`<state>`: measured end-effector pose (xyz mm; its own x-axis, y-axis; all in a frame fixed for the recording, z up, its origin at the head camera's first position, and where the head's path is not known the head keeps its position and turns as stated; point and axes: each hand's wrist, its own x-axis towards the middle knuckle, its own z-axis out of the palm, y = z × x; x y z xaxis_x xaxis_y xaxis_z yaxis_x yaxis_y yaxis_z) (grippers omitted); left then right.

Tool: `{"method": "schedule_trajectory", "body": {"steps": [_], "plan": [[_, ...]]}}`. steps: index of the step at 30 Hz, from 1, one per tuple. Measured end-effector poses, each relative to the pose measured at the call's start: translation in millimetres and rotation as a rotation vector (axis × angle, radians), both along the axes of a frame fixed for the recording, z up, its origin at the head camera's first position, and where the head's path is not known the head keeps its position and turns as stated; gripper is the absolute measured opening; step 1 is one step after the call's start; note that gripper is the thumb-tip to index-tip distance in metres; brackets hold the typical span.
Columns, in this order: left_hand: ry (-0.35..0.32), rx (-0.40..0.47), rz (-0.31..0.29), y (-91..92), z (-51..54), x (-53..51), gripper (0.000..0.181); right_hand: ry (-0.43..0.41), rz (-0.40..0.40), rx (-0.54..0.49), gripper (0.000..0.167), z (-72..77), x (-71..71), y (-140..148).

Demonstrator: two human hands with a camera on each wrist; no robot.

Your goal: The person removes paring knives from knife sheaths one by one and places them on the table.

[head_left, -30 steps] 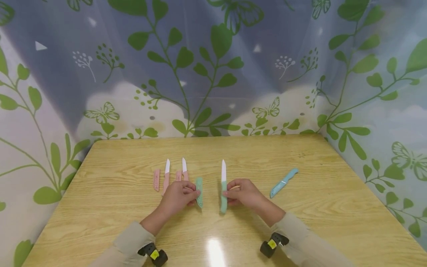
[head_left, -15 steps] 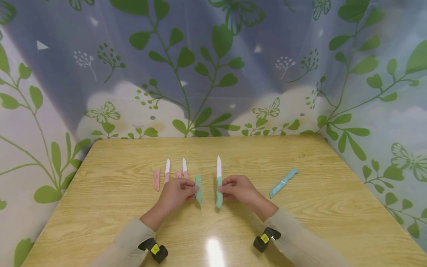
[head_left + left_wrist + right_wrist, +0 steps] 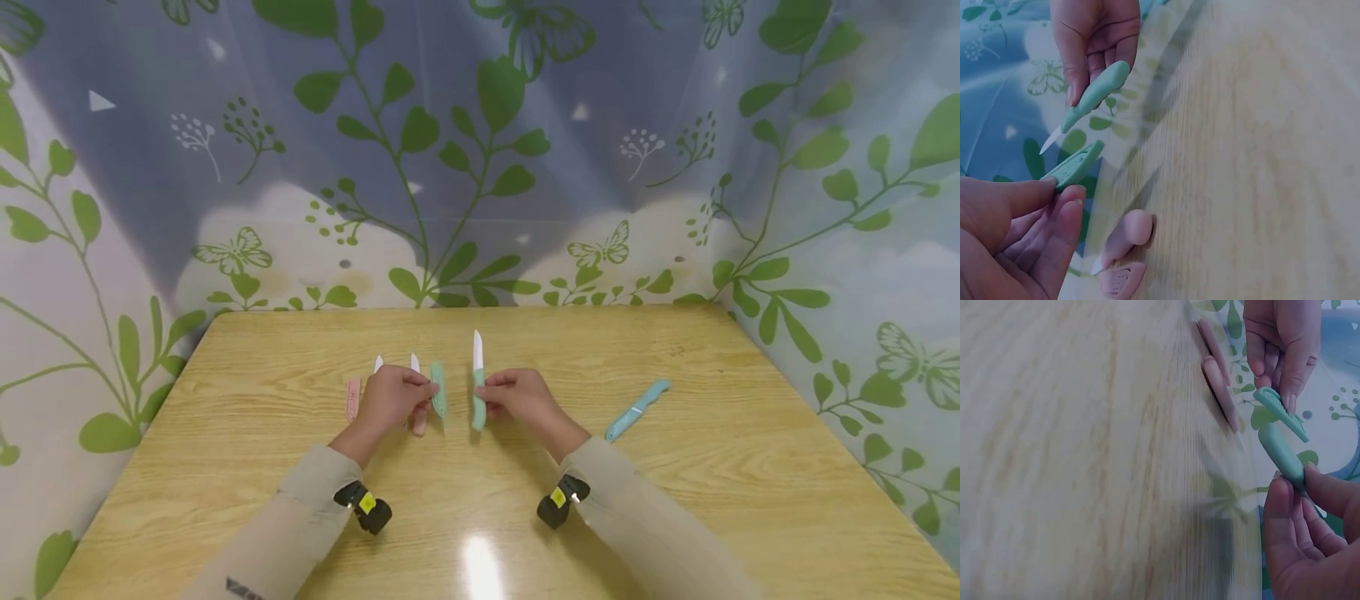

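Between thumb and fingers, my left hand (image 3: 393, 398) pinches a green knife sheath (image 3: 438, 390) above the table. My right hand (image 3: 522, 396) pinches the green handle of a paring knife (image 3: 478, 398), its white blade pointing away toward the back. Sheath and knife stand side by side with a gap between them. In the left wrist view the sheath (image 3: 1075, 167) lies just below the knife's blade tip (image 3: 1050, 140). Two pink-handled knives lie under and beside the left hand, partly hidden by it; one pink handle (image 3: 1129, 232) shows in the left wrist view.
A pink sheath (image 3: 353, 398) lies left of the left hand. Another pink sheath (image 3: 1124, 279) shows in the left wrist view. To the right, a sheathed blue knife (image 3: 637, 410) lies diagonally on the wooden table (image 3: 712, 500). A patterned curtain hangs behind the table.
Both hands have moved away from the body, toward the back of the table. The knife has shifted left, closer to the sheath, and the left hand now covers more of the pink knives.
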<state>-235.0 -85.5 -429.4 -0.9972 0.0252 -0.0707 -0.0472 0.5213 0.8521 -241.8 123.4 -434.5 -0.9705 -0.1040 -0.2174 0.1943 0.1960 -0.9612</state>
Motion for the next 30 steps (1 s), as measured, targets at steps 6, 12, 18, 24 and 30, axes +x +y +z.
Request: {"method": "schedule_trajectory", "body": {"steps": [6,12,18,24,30], "plan": [[-0.033,-0.025,-0.005,4.1,0.7,-8.2,0.015,-0.028,-0.020,0.010,0.022,-5.9,-10.9,-10.3],[-0.026,-0.067,0.018,8.6,4.8,-12.5,0.019,-0.004,-0.032,0.053,0.020,-7.4,-16.6,-18.6],[-0.014,-0.174,0.021,13.4,3.7,-14.2,0.025,0.019,-0.024,0.119,0.018,-5.8,-19.8,-27.0],[0.031,-0.225,0.027,18.3,2.2,-14.3,0.028,0.041,-0.021,0.176,0.016,-4.3,-22.9,-32.9],[0.114,-0.326,0.013,19.9,-1.1,-15.3,0.025,0.019,-0.038,0.218,0.014,-2.7,-24.9,-36.5]]}}
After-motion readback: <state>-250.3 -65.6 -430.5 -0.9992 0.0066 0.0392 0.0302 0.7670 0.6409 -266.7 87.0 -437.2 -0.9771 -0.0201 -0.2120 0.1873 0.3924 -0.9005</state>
